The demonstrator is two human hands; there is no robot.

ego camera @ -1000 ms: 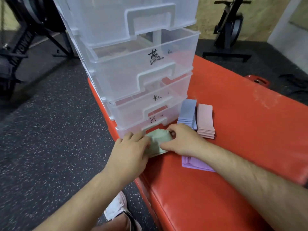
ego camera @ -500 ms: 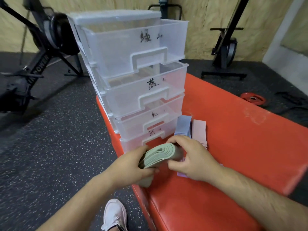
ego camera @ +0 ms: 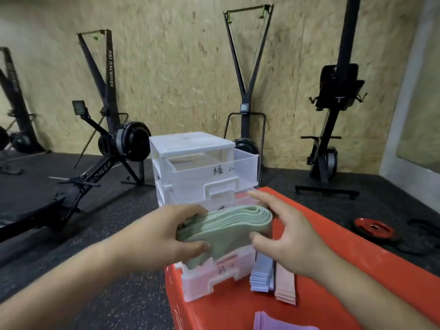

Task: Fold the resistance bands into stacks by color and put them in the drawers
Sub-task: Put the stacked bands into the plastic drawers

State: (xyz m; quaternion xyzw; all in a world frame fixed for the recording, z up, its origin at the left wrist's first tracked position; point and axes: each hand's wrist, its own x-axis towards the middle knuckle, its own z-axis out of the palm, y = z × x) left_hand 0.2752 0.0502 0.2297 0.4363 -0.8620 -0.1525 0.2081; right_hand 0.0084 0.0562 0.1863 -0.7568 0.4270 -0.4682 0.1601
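Observation:
A folded stack of green resistance bands (ego camera: pixel 228 228) is held in the air in front of the clear plastic drawer unit (ego camera: pixel 190 148). My left hand (ego camera: pixel 171 234) grips the stack's left end, thumb under and fingers over. My right hand (ego camera: pixel 283 236) holds the right folded end, its thumb beneath and its fingers stretched over the top. The top drawer (ego camera: pixel 247 167), marked with handwriting, stands pulled out and looks empty. On the red bench (ego camera: pixel 357 270) lie a blue stack (ego camera: pixel 262 275), a pink stack (ego camera: pixel 284 287) and a purple stack (ego camera: pixel 278 323).
The drawer unit stands at the bench's left end; its lower drawers are partly hidden behind the green stack. Black exercise machines (ego camera: pixel 112 139) line the plywood wall. A red weight plate (ego camera: pixel 375 228) lies on the dark rubber floor to the right.
Both hands lifted the green stack off the bench, up to the height of the upper drawers. The view tilted upward, so the wall and machines now show.

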